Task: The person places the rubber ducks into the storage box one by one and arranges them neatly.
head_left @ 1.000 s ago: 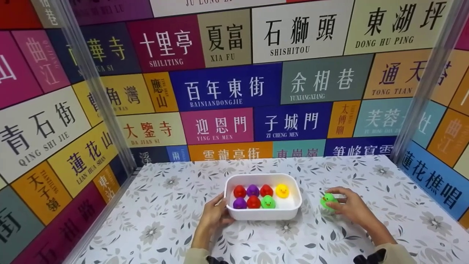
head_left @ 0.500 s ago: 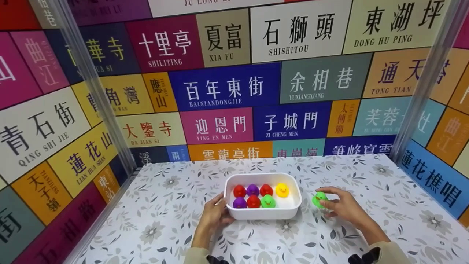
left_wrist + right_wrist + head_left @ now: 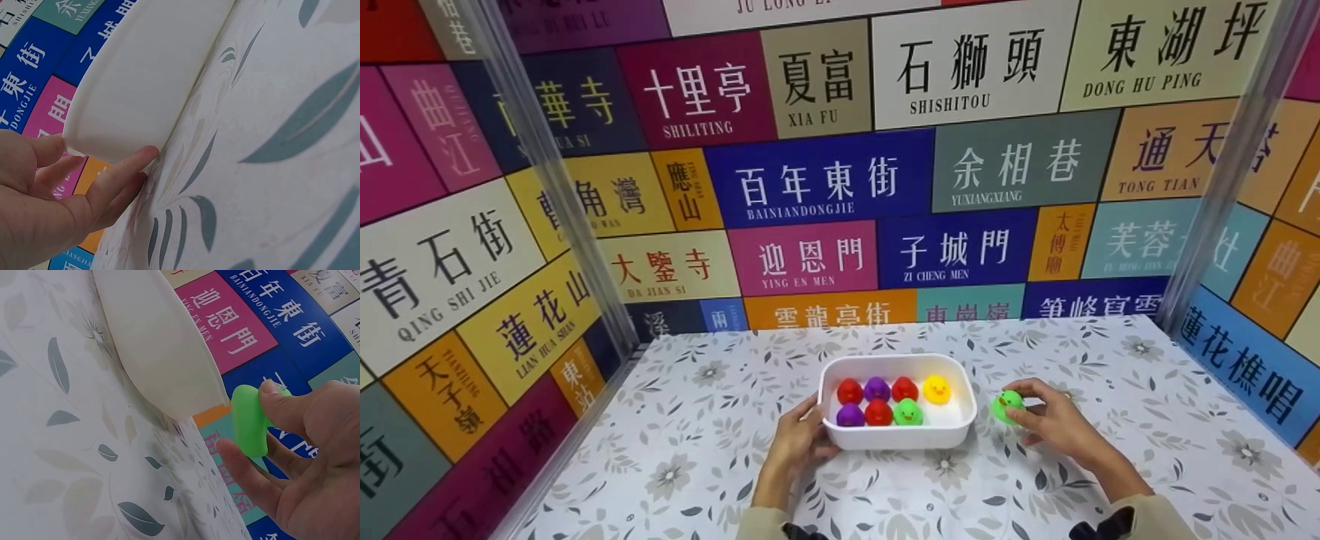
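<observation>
A white plastic box (image 3: 896,439) stands on the table, holding two rows of small toy ducks: red (image 3: 850,391), purple (image 3: 877,389), one yellow (image 3: 937,389) and one green (image 3: 908,412). At its left end, my left hand (image 3: 796,439) touches the wall. In the left wrist view, the fingers (image 3: 121,171) lie fairly straight, tips near the base, and another digit touches the rim. Just right of the box, my right hand (image 3: 1057,420) pinches a green toy duck (image 3: 1007,406). The right wrist view shows that duck (image 3: 249,422) between thumb and fingers, apart from the box.
A white cloth with grey leaves and flowers (image 3: 675,480) covers the table. Behind it rises a wall of coloured panels with Chinese lettering (image 3: 817,180). Clear upright posts (image 3: 1222,180) stand at the back corners.
My right hand has carried the green duck leftward, nearer the box's right end, and the duck has turned. The left hand and the box have stayed almost still.
</observation>
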`<action>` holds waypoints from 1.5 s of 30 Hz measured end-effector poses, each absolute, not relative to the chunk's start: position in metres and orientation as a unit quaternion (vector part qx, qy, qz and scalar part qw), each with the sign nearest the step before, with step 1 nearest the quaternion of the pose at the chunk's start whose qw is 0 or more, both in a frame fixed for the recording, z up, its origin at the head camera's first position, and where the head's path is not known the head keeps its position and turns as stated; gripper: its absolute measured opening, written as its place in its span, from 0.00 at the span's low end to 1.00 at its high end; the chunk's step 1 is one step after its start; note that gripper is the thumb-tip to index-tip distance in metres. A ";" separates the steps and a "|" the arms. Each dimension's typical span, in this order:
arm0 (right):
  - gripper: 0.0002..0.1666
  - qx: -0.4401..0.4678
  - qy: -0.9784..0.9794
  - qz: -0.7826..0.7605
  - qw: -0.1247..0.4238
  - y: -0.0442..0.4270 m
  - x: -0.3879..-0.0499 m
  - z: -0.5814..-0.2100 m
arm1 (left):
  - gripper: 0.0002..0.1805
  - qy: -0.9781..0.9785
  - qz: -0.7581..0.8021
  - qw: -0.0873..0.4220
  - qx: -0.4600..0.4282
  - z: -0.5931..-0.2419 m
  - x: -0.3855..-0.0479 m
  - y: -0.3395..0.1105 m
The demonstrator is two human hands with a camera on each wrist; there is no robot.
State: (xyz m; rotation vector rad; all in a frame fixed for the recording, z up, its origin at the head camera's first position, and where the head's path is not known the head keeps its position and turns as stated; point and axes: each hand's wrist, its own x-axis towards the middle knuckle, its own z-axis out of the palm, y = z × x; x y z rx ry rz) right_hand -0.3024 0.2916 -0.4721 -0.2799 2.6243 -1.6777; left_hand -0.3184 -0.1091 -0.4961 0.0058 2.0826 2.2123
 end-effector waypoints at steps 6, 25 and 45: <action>0.31 -0.085 0.830 -0.551 0.017 0.288 -0.303 -0.473 | 0.29 0.683 0.728 0.053 -0.004 -0.496 -0.317 -0.110; 0.28 -0.140 0.838 -0.527 -0.013 0.274 -0.304 -0.467 | 0.29 0.680 0.730 0.061 -0.015 -0.495 -0.321 -0.108; 0.23 -0.157 0.850 -0.504 -0.010 0.254 -0.315 -0.457 | 0.28 0.688 0.723 0.054 -0.014 -0.496 -0.320 -0.110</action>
